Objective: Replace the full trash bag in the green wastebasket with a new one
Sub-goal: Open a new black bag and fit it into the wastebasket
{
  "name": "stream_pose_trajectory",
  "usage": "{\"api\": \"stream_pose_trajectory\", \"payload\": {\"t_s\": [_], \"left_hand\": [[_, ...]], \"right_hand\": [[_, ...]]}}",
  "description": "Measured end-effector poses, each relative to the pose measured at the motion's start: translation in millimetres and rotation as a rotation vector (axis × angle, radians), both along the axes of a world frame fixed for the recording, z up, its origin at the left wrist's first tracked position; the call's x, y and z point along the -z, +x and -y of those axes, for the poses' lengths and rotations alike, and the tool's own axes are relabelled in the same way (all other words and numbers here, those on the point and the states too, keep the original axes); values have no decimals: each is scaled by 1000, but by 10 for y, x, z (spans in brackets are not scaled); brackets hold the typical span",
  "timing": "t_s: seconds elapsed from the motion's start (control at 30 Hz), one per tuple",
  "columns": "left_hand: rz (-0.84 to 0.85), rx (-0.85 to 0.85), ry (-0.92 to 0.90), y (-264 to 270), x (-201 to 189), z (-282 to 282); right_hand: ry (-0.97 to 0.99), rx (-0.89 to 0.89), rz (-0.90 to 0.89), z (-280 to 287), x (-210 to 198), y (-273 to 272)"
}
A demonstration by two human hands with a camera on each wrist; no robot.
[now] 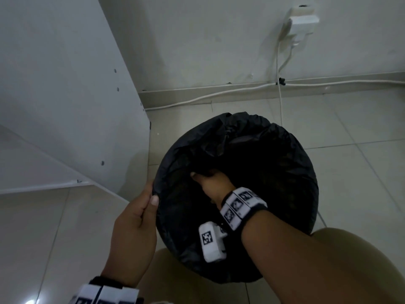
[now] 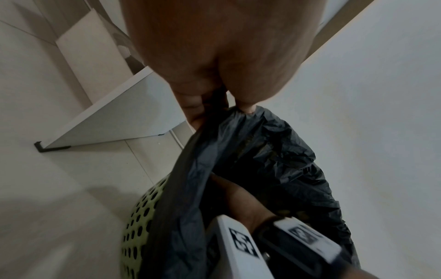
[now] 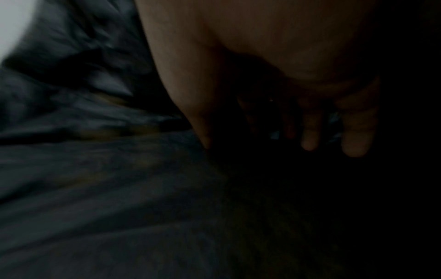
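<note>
A black trash bag (image 1: 263, 154) lines the wastebasket and is folded over its rim, hiding the basket in the head view. In the left wrist view the green perforated wastebasket (image 2: 140, 217) shows below the bag (image 2: 274, 151). My left hand (image 1: 151, 198) pinches the bag's edge at the left rim between thumb and fingers (image 2: 245, 105). My right hand (image 1: 206, 181) reaches down inside the bag, its fingers partly hidden in the folds. In the dark right wrist view the fingers (image 3: 310, 139) point down, fairly straight, against the bag's inner surface (image 3: 95, 169).
A white cabinet panel (image 1: 65, 84) stands close on the left. A wall socket (image 1: 303, 20) with white cables (image 1: 197, 98) runs along the skirting behind the basket. My knee (image 1: 350, 249) is at the lower right. Pale floor tiles (image 1: 361, 132) surround the basket.
</note>
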State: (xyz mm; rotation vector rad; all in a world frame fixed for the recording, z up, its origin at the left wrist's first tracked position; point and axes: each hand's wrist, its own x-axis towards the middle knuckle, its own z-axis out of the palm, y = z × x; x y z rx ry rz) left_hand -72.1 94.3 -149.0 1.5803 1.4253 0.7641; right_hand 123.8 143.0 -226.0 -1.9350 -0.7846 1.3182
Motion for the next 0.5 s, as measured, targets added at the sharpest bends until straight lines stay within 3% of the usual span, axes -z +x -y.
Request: {"api": "stream_pose_trajectory", "payload": {"t_s": [0.23, 0.33, 0.43, 0.5], "left_hand": [[13, 16, 19, 18, -21, 28], [-20, -6, 25, 5, 1, -7], [-45, 10, 31, 7, -1, -40], [-45, 27, 29, 10, -13, -46]], "right_hand": [[-126, -73, -32, -206, 217, -48], [-68, -59, 7, -123, 153, 25], [153, 92, 158, 80, 25, 92], [271, 149, 470, 142, 4, 128]]}}
